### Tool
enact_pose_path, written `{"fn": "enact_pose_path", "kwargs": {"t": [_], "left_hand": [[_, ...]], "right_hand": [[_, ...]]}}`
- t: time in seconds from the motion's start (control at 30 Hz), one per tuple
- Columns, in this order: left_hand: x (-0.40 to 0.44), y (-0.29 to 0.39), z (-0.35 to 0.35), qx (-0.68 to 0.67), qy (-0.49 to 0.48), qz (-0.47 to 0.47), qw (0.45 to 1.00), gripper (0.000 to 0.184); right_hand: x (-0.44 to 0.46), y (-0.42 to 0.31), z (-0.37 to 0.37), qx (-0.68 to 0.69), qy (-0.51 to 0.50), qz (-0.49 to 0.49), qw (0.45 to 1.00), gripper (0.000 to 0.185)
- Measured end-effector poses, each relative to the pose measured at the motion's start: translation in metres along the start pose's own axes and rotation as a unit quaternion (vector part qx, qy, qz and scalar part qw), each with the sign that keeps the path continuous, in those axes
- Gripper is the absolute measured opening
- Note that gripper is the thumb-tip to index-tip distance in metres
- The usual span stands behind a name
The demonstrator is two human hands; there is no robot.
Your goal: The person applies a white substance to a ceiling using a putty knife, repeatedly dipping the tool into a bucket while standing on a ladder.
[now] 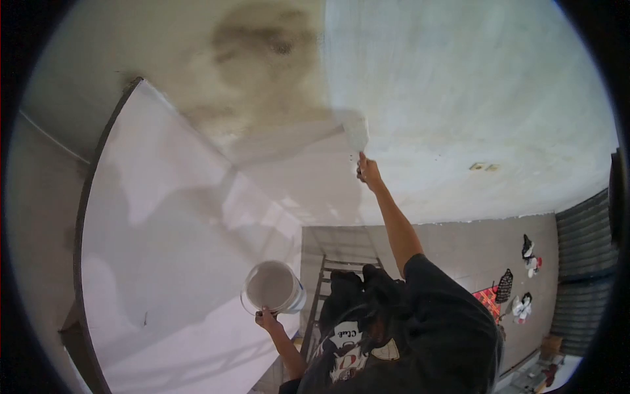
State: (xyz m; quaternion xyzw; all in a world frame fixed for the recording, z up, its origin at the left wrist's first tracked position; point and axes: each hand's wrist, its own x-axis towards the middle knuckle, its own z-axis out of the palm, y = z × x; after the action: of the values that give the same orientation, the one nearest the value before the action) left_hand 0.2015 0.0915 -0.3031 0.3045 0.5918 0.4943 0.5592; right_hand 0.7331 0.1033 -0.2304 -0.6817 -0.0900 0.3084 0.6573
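Note:
My right hand (pixel 369 172) is raised to the wall and closed around the handle of a putty knife (pixel 356 134). The pale, broad blade is against the wall or just in front of it, and its shadow falls to the left. Lower down, my left hand (pixel 267 320) grips the rim of a white bucket (pixel 299 299). The bucket holds something greyish and smooth, whether paint or filler I cannot tell. Around the blade the wall (pixel 407 85) is whitish and streaky, while a bare beige part with a dark stain (pixel 269 43) lies up to the left.
A dark metal ladder (pixel 321 269) stands below me. To the left is a pinkish-white wall panel (pixel 164 262) with a dark edge. A wall socket (pixel 484 167) is at the right. Bags (pixel 523 306) and a red patterned cloth (pixel 487 301) lie on the floor, near a shutter (pixel 584 262).

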Motion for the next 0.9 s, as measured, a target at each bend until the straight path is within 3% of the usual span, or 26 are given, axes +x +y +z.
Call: {"fn": "enact_pose_path", "kwargs": {"t": [0.27,0.37,0.47,0.57,0.63,0.77,0.9], "left_hand": [[0.002,0.006,0.001,0.022,0.022,0.0,1.0,0.013],[0.004,0.011,0.006,0.029,0.015,-0.006,0.999,0.013],[0.007,0.01,0.009,0.017,0.007,0.003,1.0,0.014],[0.008,0.01,0.013,0.012,0.026,0.002,1.0,0.015],[0.022,0.002,0.001,0.033,0.015,-0.014,0.999,0.015],[0.006,0.024,0.016,-0.009,0.044,0.01,0.999,0.017],[0.01,0.023,0.011,-0.012,0.037,-0.002,0.999,0.021]], "right_hand": [[0.039,0.095,-0.016,0.11,0.002,0.183,0.977,0.043],[0.042,0.091,-0.021,0.141,0.036,0.164,0.976,0.04],[0.047,0.046,-0.028,0.126,-0.037,0.124,0.984,0.039],[0.023,-0.024,-0.031,0.22,-0.136,0.142,0.955,0.034],[0.002,-0.073,-0.023,0.146,-0.072,0.102,0.981,0.036],[-0.037,-0.142,-0.015,0.139,-0.146,0.003,0.979,0.038],[-0.052,-0.166,0.012,0.048,-0.076,-0.096,0.991,0.041]]}}
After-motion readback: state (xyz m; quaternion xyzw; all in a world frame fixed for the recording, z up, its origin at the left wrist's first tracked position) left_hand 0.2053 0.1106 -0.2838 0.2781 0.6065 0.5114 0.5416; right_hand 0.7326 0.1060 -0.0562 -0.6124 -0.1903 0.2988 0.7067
